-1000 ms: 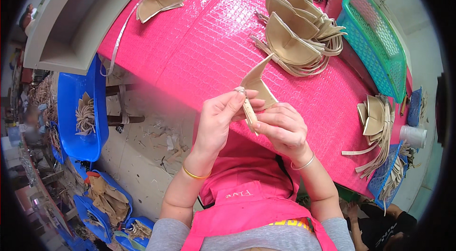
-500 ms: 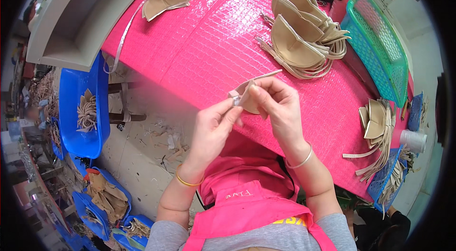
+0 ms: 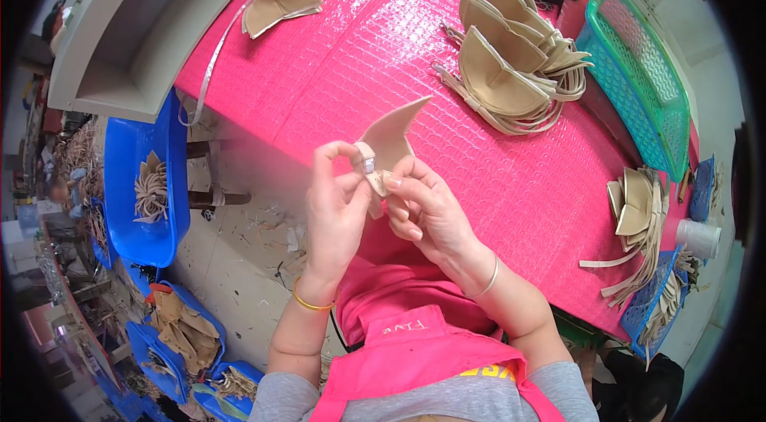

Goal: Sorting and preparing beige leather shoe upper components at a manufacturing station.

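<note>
My left hand (image 3: 335, 211) and my right hand (image 3: 427, 211) meet over the near edge of a pink-covered table (image 3: 359, 71). Between them they hold a beige curved fabric piece (image 3: 391, 139) whose pointed tip sticks up and to the right. The fingers of both hands pinch a small strap end with a pale clip (image 3: 369, 163) at the lower edge of the piece. Each wrist wears a thin bangle.
A stack of similar beige pieces with straps (image 3: 511, 55) lies on the table's far side, one more piece (image 3: 279, 5) at far left, another pile (image 3: 634, 207) at right. A teal basket (image 3: 646, 79) stands at right. Blue bins (image 3: 148, 183) with scraps sit on the floor left.
The beige piece has turned in my hands: its pointed tip now stands up to the right, and both hands have shifted slightly while pinching the strap end.
</note>
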